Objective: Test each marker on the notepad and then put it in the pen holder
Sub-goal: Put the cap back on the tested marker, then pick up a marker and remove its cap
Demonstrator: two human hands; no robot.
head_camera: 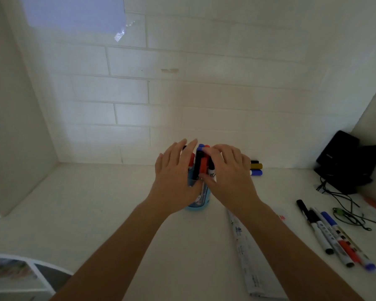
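Since only the head view is given, all notes come from it.

Head view. Pen holder (201, 202), blue, upright on the pale worktop (117, 213) near the back wall. It is largely hidden between two hands. Standing markers (201, 165) rise from it, red, black and blue, long axes near vertical.

Left hand (175, 172): against the holder's left side, fingers (189, 146) straight and slightly apart, reaching up past the marker tops. It grips nothing that I can see; it looks to be steadying.

Right hand (230, 174): on the right side of the holder, fingers (217, 151) curled over the marker tops, thumb pressed low against the red one. Looks like a pinch on the bunch; I cannot tell which single marker it bears on.

Loose markers (334, 235): several lie flat to the right, well apart from the holder, close together, long axes running near to far with a slight slant.

A white printed pad (254, 263), probably the notepad, lies between holder and loose markers, partly under the right forearm.

Judgement: those in the holder are done and the flat ones are still to test. They lie right of and nearer than both hands, closest to the right hand. A grasp across the barrels would suit.

Also in view: loose caps (256, 169) by the wall and a black device (345, 161) with cables at far right.
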